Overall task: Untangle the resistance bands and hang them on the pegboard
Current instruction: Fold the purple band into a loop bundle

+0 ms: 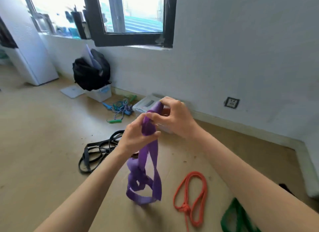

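Observation:
I hold a flat purple resistance band [150, 155] up in front of me, above the floor. My left hand [134, 135] grips its upper part from the left, and my right hand [172, 117] pinches the top fold from the right. Below my hands the band hangs in knotted, twisted loops. On the floor lie a black band tangle [96, 150] to the left, an orange knotted cord [191, 195] to the right and a green band [236, 218] at the lower right, partly behind my right forearm. No pegboard is in view.
A white plastic box [146, 104] sits by the wall behind my hands. A tangle of blue, green and purple ropes [120, 107] lies left of it. Farther left stand a black backpack [91, 73] on a white bin and a white cabinet [25, 47]. A wall socket [231, 102] is at right.

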A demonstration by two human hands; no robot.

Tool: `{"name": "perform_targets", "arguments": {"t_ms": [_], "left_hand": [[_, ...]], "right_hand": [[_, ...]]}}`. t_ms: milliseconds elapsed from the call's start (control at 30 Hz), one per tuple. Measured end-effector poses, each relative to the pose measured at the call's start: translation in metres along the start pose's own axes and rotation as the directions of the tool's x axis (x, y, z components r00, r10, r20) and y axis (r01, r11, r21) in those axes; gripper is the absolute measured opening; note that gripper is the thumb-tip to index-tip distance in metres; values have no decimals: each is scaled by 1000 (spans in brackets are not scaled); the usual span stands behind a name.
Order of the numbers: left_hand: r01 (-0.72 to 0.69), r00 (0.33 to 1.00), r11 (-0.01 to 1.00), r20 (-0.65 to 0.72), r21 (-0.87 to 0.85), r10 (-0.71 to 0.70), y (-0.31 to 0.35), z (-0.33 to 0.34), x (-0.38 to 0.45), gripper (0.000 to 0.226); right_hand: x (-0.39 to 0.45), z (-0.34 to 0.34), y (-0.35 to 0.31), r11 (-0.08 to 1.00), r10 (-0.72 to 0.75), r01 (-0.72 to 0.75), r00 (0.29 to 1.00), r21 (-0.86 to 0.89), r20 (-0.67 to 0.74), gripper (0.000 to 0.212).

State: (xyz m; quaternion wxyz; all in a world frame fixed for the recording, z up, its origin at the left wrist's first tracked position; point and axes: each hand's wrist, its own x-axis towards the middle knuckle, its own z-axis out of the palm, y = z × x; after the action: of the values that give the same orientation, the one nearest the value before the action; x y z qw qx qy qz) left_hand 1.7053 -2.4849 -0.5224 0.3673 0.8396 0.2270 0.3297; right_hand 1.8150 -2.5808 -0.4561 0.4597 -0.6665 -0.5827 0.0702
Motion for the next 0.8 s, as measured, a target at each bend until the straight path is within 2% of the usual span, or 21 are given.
{"name": "perform_targets", "arguments": {"t_ms": [33,100,233,267,333,400,433,467,533,600,633,667,700,767,800], "left_hand": [[-4,1000,998,-20,-63,2,12,-6,-6,25],[9,1000,982,-25,-190,-14,32,-13,-21,22],[128,985,926,153,-356,-77,62,-16,-48,17],[143,984,916,154,-375,-90,68,-17,-49,17],[138,990,893,43,-429,-132,81,-22,-46,20],[46,989,933,-112,-356,-91,88,-31,-37,28],[-9,991,974,-133,-226,-21,89,-34,-34,33],[-48,994,996,-99,-77,40,88,-33,-32,34],[-66,997,983,53,171,57,76,-23,-32,27],[-76,985,950,173,302,23,59,-7,-38,20],[-93,977,940,211,328,23,53,2,-41,14],[-107,973,940,228,325,32,48,11,-45,8],[-110,974,944,225,311,40,43,18,-49,9],[-94,976,952,216,291,30,33,26,-51,15],[-88,975,953,219,289,24,27,28,-50,16]], "right_hand": [[-3,-6,-18,1000,-8,8,1000,28,1,18],[-13,-18,-47,993,-13,13,1000,118,-5,13],[-33,-46,-73,903,31,-8,999,429,-45,11],[-38,-53,-74,874,43,-11,998,486,-55,10],[-46,-66,-69,845,83,-28,993,534,-79,8],[-51,-79,-54,896,120,-80,991,436,-65,16],[-53,-84,-44,926,145,-130,989,354,-15,22],[-55,-87,-33,945,189,-197,980,262,56,31],[-58,-86,-13,956,285,-293,937,8,203,59],[-62,-73,5,954,281,-229,907,-191,313,86],[-65,-61,12,955,269,-195,888,-225,372,91],[-71,-48,17,954,272,-184,861,-236,431,87],[-76,-34,23,953,283,-189,836,-237,471,74],[-86,-13,32,946,316,-239,837,-220,447,37],[-88,-8,35,941,334,-272,852,-203,404,27]]}}
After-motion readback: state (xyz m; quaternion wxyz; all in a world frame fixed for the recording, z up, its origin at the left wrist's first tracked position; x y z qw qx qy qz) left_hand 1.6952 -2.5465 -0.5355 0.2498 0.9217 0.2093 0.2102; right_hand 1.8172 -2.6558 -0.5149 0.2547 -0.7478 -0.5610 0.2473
